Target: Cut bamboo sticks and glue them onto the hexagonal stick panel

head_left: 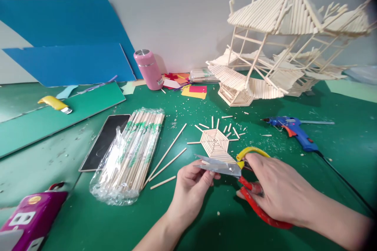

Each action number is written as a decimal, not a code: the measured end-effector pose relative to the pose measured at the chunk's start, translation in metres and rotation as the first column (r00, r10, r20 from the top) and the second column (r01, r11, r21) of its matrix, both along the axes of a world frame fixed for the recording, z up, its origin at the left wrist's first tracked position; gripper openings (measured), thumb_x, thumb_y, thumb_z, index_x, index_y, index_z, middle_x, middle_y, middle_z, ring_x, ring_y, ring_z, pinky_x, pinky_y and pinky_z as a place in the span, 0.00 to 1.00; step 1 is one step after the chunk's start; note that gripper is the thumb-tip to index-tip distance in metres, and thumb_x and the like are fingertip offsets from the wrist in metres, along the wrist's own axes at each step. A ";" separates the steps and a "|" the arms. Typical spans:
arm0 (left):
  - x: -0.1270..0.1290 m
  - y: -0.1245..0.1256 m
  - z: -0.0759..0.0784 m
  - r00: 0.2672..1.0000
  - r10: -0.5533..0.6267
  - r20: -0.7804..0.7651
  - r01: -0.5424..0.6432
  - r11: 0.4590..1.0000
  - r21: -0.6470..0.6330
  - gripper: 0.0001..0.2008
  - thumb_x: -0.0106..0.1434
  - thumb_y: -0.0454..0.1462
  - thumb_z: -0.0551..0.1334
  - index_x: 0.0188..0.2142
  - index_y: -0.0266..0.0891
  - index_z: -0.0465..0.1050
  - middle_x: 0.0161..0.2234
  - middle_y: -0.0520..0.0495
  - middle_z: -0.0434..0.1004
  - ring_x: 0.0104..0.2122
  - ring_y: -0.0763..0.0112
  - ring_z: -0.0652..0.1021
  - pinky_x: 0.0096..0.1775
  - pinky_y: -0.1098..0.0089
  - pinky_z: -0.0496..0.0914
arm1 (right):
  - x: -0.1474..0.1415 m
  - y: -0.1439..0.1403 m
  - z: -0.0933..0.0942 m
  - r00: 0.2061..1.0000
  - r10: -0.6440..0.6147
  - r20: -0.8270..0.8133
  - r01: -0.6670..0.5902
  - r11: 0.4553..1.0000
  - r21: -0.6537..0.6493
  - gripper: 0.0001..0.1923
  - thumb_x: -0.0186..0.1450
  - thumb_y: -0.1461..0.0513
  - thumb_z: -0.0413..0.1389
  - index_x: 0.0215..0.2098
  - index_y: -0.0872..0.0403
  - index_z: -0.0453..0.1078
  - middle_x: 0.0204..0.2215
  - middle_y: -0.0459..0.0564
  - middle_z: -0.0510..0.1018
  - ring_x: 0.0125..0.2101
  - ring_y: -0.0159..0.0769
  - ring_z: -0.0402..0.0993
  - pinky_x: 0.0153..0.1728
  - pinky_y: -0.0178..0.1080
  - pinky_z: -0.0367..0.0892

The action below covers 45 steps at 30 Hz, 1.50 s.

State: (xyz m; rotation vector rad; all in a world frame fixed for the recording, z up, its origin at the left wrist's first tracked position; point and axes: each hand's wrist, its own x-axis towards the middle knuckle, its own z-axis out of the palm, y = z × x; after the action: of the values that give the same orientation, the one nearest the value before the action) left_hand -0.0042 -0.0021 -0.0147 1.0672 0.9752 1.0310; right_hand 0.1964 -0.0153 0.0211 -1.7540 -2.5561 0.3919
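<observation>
Both hands (pixel 235 188) work scissors (pixel 232 172) on a stick (pixel 205 162).

Bench clutter, green mat (pixel 338 157).
Stick-built model house (pixel 282 43) at back right; blue glue gun (pixel 294 130) before it. Pink flask (pixel 148 69) by wall, coloured paper scraps (pixel 194 90) beside. Blue boards (pixel 67 47) lean at left. Yellow cutter (pixel 55 104), dark slab, possibly a phone (pixel 104 141), bagged sticks (pixel 132 153).

A hobby craft workspace: beyond the fingers (pixel 206 172), a green cutting-mat table (pixel 206 223) holds a pale wooden stick-built pavilion model (pixel 282 47), blue glue gun (pixel 294 129) and bagged bamboo sticks (pixel 132 153).
</observation>
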 end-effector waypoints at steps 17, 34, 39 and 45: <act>-0.002 0.000 -0.001 0.999 -0.043 0.006 0.044 0.998 -0.044 0.05 0.56 0.35 0.62 0.28 0.35 0.75 0.23 0.48 0.76 0.23 0.76 0.72 0.25 0.78 0.64 | 0.001 0.003 0.001 0.997 0.018 0.078 -0.016 1.000 -0.027 0.20 0.55 0.48 0.52 0.34 0.54 0.56 0.26 0.50 0.70 0.27 0.44 0.69 0.27 0.45 0.64; -0.002 0.006 0.000 0.992 -0.035 0.123 0.047 0.995 -0.092 0.04 0.55 0.36 0.64 0.27 0.36 0.75 0.23 0.49 0.76 0.24 0.77 0.71 0.25 0.79 0.64 | 0.003 0.011 0.002 0.999 0.031 0.044 -0.029 0.999 -0.037 0.21 0.55 0.47 0.52 0.33 0.55 0.56 0.26 0.49 0.69 0.28 0.41 0.69 0.27 0.43 0.64; -0.002 0.005 0.001 0.995 -0.052 0.087 0.060 0.994 -0.093 0.06 0.55 0.37 0.64 0.26 0.35 0.75 0.23 0.48 0.76 0.23 0.75 0.71 0.25 0.77 0.64 | 0.005 0.007 0.003 0.997 0.037 0.072 -0.034 0.998 -0.050 0.20 0.56 0.46 0.50 0.32 0.55 0.56 0.24 0.49 0.69 0.26 0.41 0.68 0.26 0.43 0.64; -0.002 0.001 -0.001 0.999 -0.044 -0.012 0.043 0.998 -0.036 0.05 0.56 0.36 0.63 0.28 0.35 0.76 0.24 0.46 0.76 0.24 0.74 0.71 0.26 0.76 0.65 | 0.001 0.008 0.005 0.985 0.049 0.167 -0.037 0.996 -0.075 0.20 0.57 0.49 0.50 0.34 0.58 0.59 0.25 0.52 0.70 0.26 0.45 0.71 0.26 0.46 0.65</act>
State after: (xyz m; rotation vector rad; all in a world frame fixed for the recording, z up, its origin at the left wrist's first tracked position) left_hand -0.0058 -0.0006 -0.0161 1.0626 0.9736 0.9690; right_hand 0.1974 -0.0072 0.0263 -1.8331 -2.7322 0.3545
